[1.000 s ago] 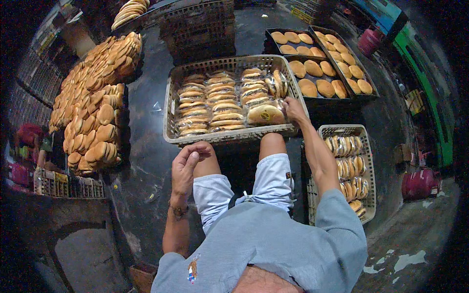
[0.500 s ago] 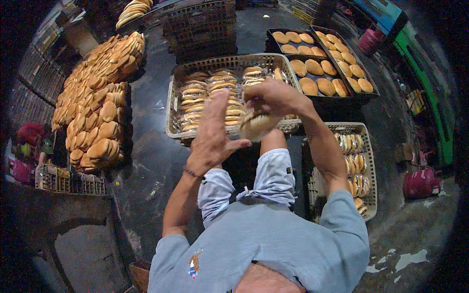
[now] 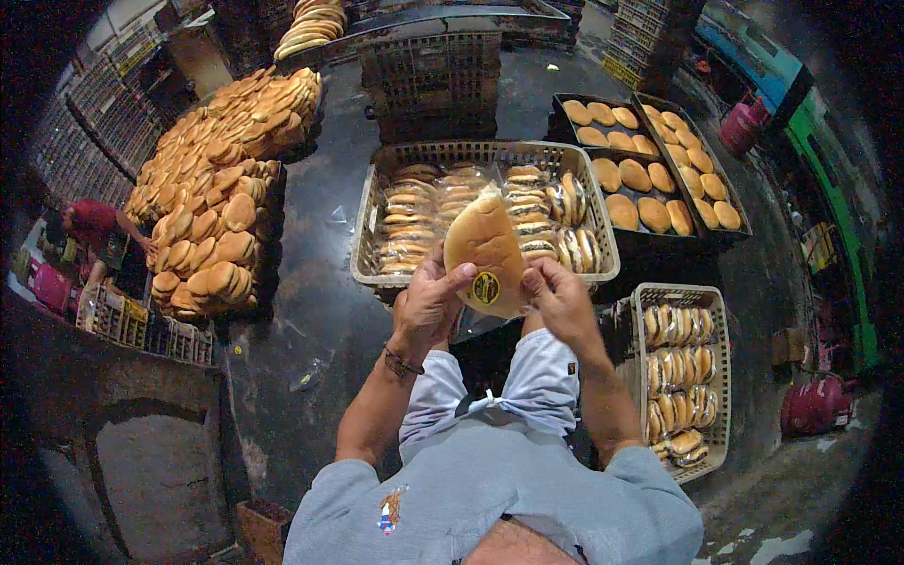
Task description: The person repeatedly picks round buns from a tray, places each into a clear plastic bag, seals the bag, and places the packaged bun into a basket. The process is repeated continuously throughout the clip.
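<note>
My left hand (image 3: pixel 433 294) grips a flat, wrapped bun (image 3: pixel 485 247) with a round yellow sticker, its thumb across the lower left part. My right hand (image 3: pixel 557 294) pinches the bun's wrapper at its lower right. The bun is tilted up in front of a pale plastic crate (image 3: pixel 365 226) packed with rows of bagged, filled buns. Beside my right forearm, a second crate (image 3: pixel 719 377) holds more rows of bagged buns.
Loose buns lie heaped on the left (image 3: pixel 217 198). Metal trays (image 3: pixel 692 226) of spaced buns sit at upper right. A co-worker in red (image 3: pixel 92 226) bends at far left. Gas cylinders (image 3: pixel 815 407) and stacked crates (image 3: pixel 631 47) line the edges.
The wrapped bun has come out of the middle crate's right side and is now upright between both hands. My left hand has risen and closed on it. The camera's view has shifted slightly.
</note>
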`<state>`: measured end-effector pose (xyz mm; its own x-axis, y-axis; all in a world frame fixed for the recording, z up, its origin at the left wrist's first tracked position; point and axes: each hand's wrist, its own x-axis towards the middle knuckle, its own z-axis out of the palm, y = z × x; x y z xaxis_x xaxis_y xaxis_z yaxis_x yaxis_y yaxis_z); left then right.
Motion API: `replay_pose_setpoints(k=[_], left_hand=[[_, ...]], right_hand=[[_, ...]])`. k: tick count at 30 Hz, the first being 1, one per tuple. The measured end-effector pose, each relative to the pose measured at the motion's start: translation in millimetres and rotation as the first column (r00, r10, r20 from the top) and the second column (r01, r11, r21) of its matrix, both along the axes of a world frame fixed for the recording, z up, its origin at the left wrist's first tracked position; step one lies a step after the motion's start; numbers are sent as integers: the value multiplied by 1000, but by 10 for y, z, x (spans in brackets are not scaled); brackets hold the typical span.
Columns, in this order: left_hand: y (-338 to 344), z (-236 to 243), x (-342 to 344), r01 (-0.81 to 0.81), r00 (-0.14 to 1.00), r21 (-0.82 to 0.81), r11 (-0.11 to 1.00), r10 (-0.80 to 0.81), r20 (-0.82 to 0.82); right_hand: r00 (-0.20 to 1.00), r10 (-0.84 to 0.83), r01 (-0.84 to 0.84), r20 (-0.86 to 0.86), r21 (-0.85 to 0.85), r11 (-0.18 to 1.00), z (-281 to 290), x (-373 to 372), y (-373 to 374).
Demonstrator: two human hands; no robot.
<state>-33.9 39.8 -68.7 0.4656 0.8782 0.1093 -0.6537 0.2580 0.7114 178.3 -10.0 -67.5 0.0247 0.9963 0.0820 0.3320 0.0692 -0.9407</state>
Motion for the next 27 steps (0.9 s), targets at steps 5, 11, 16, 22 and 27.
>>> replay_pose_setpoints(k=[5, 11, 16, 22, 27], left_hand=[[-4, 104, -60, -32, 1000, -5, 999, 32, -1], [14, 277, -36, -59, 998, 24, 998, 59, -17], [-61, 352, 62, -70, 997, 80, 994, 72, -19], [-148, 374, 49, -94, 983, 262, 960, 131, -129], [-81, 322, 15, -210, 945, 418, 884, 293, -145]], right_hand=[[971, -208, 146, 121, 391, 909, -73, -250, 0], [975, -221, 219, -27, 294, 930, -54, -264, -18], [979, -205, 199, -23, 362, 911, -38, -288, 4], [995, -20, 58, -97, 403, 913, -135, -155, 153], [971, -220, 232, -94, 605, 762, 297, -134, -50]])
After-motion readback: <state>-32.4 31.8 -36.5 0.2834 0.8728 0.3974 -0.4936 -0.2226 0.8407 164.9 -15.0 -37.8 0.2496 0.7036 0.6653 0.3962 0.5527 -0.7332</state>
